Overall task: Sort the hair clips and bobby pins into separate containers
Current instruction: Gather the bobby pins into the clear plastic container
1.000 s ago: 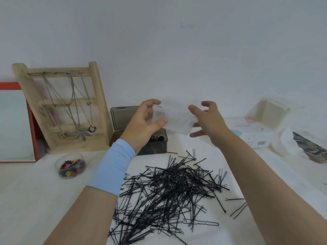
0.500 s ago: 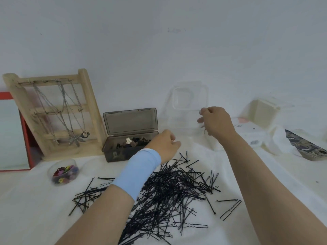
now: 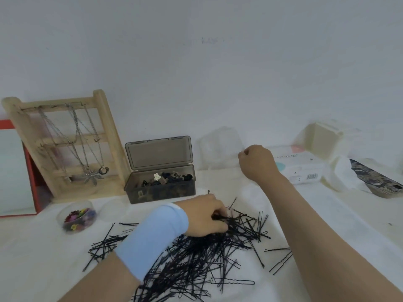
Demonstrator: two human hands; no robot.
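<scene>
left hand (image 3: 205, 216) grabs bobby pins (image 3: 196, 258) from the pile | right hand (image 3: 257, 164) curled by the clear box (image 3: 218, 147), can't tell if holding it

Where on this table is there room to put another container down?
Bare cloth bottom left, below the round tub and left of the bobby pins; also right, between the right forearm and the patterned case. The middle is crowded with pins under the left hand; the back row is packed, necklace stand to white box.
</scene>
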